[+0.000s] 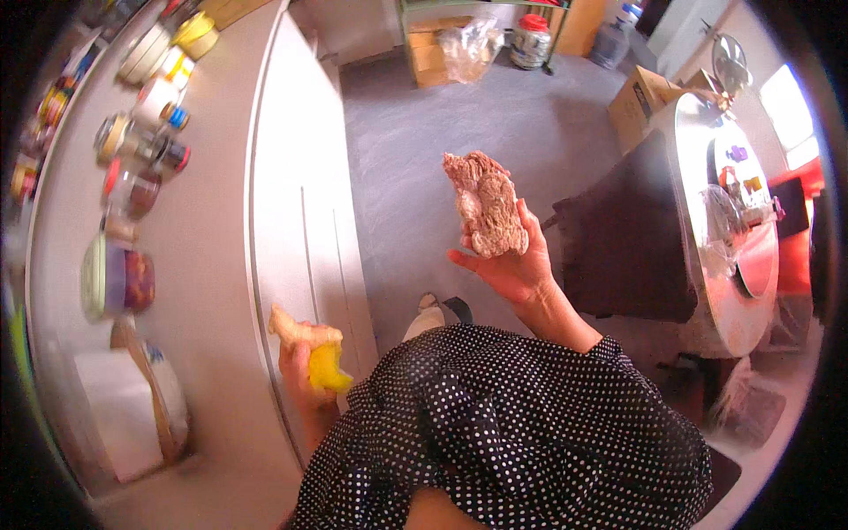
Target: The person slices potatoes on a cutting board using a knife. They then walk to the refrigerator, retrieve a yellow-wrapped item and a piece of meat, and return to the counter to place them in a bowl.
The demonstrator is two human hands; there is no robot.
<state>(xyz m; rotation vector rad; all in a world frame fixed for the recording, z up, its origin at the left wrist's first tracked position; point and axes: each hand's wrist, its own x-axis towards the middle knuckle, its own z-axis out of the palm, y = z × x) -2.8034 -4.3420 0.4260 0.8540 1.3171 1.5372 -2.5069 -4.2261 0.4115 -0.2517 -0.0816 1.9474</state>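
Note:
A lumpy brown-pink block that looks like frozen meat (489, 205) rests across the palm and fingers of my right hand (520, 271), held up over the floor in front of me. My left hand (301, 371) is low at the left, beside the white cabinet front. It grips a pale, knobbly piece of ginger root (303, 328) together with a bright yellow item (326, 368), partly hidden and too blurred to name exactly. The two hands are well apart.
Along the left runs a counter (218, 165) with jars, a lidded plastic container (116, 278) and a yellow tub (197, 36). A round table (715, 291) and a dark chair (626, 232) stand at right. Cardboard boxes (639, 103) and a red-lidded jar (531, 43) are farther off.

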